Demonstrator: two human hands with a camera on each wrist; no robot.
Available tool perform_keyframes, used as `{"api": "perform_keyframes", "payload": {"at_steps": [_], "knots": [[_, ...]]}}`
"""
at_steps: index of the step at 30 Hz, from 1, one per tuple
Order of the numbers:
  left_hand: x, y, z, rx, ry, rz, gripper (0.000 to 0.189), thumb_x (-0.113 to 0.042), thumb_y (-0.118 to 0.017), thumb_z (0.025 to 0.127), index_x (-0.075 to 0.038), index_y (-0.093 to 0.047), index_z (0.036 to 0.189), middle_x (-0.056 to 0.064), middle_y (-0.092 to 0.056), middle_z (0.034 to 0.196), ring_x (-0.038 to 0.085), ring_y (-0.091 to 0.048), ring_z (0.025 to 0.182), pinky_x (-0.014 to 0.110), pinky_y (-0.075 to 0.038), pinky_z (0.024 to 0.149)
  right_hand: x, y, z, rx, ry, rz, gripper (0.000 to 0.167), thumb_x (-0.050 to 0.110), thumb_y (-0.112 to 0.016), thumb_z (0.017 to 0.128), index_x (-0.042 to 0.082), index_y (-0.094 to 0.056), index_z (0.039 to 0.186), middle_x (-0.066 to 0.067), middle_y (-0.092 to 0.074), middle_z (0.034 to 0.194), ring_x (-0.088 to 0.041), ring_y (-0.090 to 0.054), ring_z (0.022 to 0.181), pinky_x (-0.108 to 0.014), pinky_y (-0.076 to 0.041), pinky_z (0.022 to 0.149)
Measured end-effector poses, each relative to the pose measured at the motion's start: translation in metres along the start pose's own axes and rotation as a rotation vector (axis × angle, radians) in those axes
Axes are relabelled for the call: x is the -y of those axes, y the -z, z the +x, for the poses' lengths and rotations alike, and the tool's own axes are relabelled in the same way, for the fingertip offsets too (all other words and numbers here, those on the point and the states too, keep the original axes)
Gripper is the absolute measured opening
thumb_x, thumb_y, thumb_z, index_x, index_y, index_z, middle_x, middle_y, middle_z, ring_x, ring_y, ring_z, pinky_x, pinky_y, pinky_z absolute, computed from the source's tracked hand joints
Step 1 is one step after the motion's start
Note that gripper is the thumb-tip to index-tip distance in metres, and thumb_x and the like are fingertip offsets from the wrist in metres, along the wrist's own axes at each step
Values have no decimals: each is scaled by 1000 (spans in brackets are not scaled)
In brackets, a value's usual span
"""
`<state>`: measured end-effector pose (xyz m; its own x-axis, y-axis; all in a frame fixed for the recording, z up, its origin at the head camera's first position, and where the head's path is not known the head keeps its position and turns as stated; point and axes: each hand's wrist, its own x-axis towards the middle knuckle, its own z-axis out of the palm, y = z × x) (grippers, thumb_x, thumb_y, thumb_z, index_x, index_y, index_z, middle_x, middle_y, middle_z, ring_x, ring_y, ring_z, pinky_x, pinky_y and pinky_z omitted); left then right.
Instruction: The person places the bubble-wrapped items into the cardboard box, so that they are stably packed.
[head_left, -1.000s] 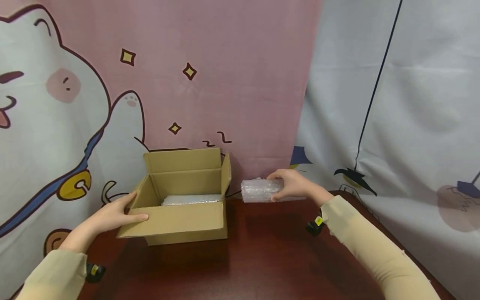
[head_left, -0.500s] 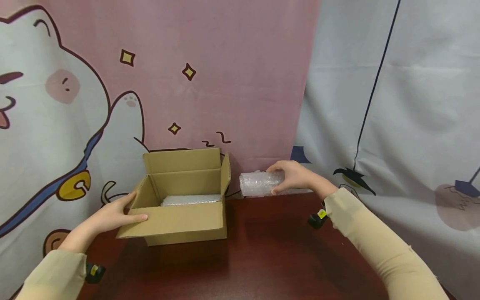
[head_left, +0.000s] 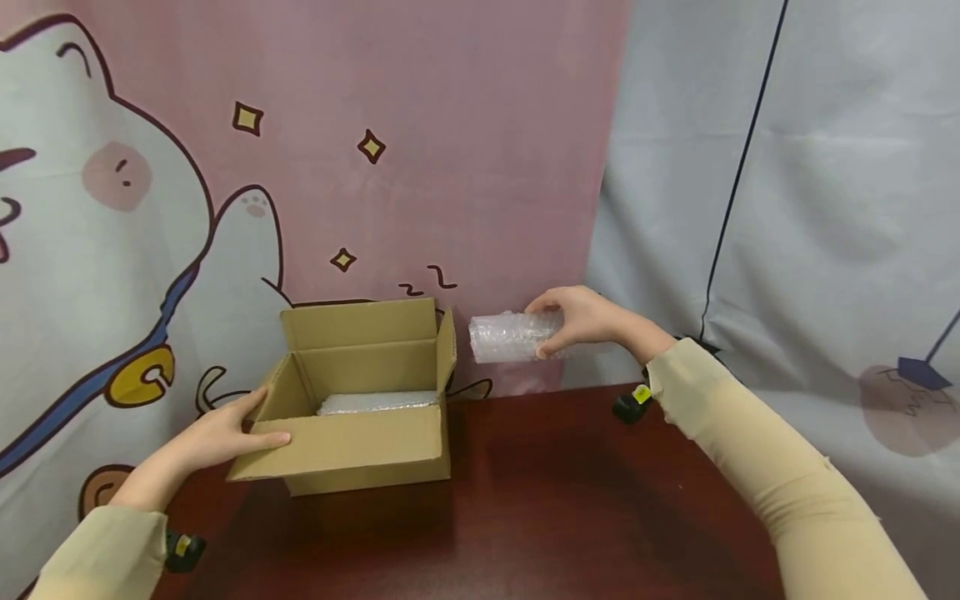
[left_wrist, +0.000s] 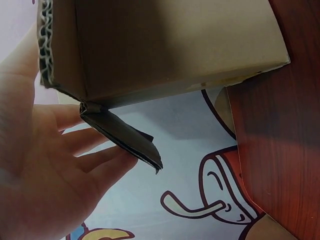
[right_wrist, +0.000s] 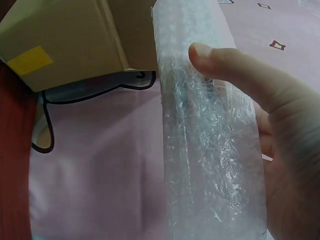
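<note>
An open cardboard box [head_left: 371, 482] stands on the table at left of centre in the head view, its flaps folded out. My left hand [head_left: 213, 437] holds its front left corner, thumb over the front flap [head_left: 352, 440] and fingers outside the left side. Inside the box lies a whitish bubble-wrapped item [head_left: 378, 402]. Right of the box, my right hand [head_left: 583, 318] grips a clear bubble-wrapped bundle [head_left: 497, 337] above the table's back edge, thumb in front. Something faint shows through the wrap in the right wrist view, but I cannot tell what it is.
The dark red wooden table [head_left: 555, 500] extends in front of the box and to its right. Close behind hangs a pink and grey cartoon-printed curtain [head_left: 480, 150]. Yellow tape [right_wrist: 31, 61] marks the box's outside in the right wrist view.
My right hand has lifted the bubble-wrapped bundle from near the table's back edge to higher up, slightly leftward. My left hand and the box keep their places; the view has shifted a little.
</note>
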<state>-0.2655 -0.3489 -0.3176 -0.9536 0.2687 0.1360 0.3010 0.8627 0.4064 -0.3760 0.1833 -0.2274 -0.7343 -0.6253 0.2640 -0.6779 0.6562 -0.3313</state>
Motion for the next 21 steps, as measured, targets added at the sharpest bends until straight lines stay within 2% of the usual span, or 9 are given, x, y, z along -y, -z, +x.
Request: {"api": "perform_keyframes", "payload": {"at_steps": [6,12,21], "knots": [[1,0,0,1,-4,-5,101,-44,-71,85,19,-20,145,41,-38,138,51,-51,115,61,-44,89,9,14,8,-8,31,-44,68,36,-90,65,9,-66,123,-6,-65,118,-23,-58,107,-43,-47,90],[2,0,2,6,2,1,101,-45,-71,86,19,-20,145,42,-34,140,54,-46,119,62,-42,91,18,26,15,-5,18,-64,69,38,-90,65,10,-66,124,-6,-64,120,-23,-57,110,-43,-46,93],[3,1,-1,13,9,5,101,-45,-71,86,19,-20,145,42,-36,138,54,-47,118,62,-43,89,32,34,31,-13,18,-82,67,36,-89,66,10,-66,123,-6,-65,120,-22,-57,109,-41,-45,93]]}}
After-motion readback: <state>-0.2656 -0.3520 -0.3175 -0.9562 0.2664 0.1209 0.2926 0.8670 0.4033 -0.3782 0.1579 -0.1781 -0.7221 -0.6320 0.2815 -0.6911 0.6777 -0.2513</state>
